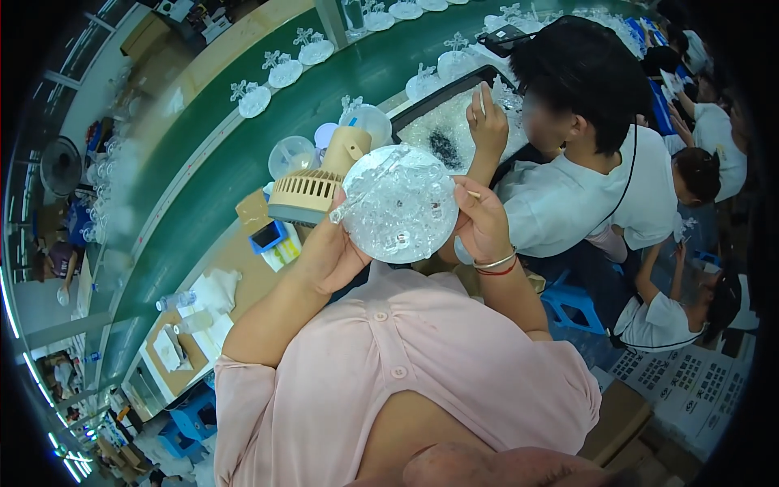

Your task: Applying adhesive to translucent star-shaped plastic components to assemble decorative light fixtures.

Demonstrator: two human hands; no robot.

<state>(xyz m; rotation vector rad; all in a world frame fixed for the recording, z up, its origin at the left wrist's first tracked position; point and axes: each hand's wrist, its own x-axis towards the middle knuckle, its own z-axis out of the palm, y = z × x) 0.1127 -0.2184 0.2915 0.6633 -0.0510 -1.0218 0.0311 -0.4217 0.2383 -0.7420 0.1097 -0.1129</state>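
In front of my chest I hold a round white disc with clear, glassy decoration (398,203) across its face. My left hand (331,253) is closed on its left edge, beside a small clear knob that juts out there. On the opposite edge my right hand (485,226) grips the disc between thumb and fingers. A thin pale stick (475,195) shows at the right thumb; its kind is too small to make out. Just beyond the disc stands a beige fan (312,183) with a slatted head.
A green conveyor belt (187,150) curves past, carrying clear ornaments on round white bases (285,74). Plastic tubs (293,157) stand behind the fan. At right, a person in white (600,183) reaches over a black-rimmed tray (422,105). Bottles (193,323) lie at left; a blue stool (574,307) stands right.
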